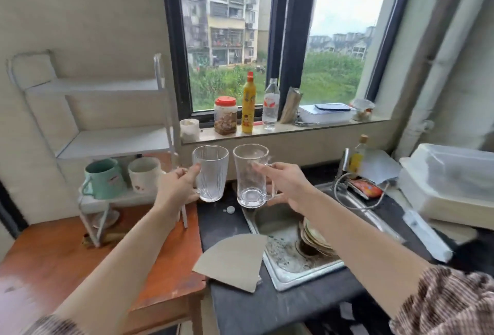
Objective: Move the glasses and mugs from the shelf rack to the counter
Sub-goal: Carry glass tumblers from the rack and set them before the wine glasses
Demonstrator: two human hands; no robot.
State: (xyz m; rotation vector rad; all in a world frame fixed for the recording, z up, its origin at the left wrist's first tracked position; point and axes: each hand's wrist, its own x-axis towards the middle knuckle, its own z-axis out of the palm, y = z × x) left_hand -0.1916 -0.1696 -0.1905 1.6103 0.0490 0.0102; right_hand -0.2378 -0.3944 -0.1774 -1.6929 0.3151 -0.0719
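My left hand (178, 184) grips a clear ribbed glass (211, 174), held upright in the air just right of the white shelf rack (112, 142). My right hand (287, 183) holds a clear glass mug (251, 177) by its handle, upright, above the back edge of the dark counter (267, 305). The two glasses hang side by side, slightly apart. On the rack's lower shelf stand a teal mug (104, 178) and a white mug (144, 173). The rack's upper shelves hold nothing.
The rack stands on an orange wooden table (165, 281). A steel sink (288, 249) with stacked dirty plates is set in the counter, a cardboard piece (232, 262) at its left. Jars and bottles line the window sill (280, 128). Plastic tubs sit at right.
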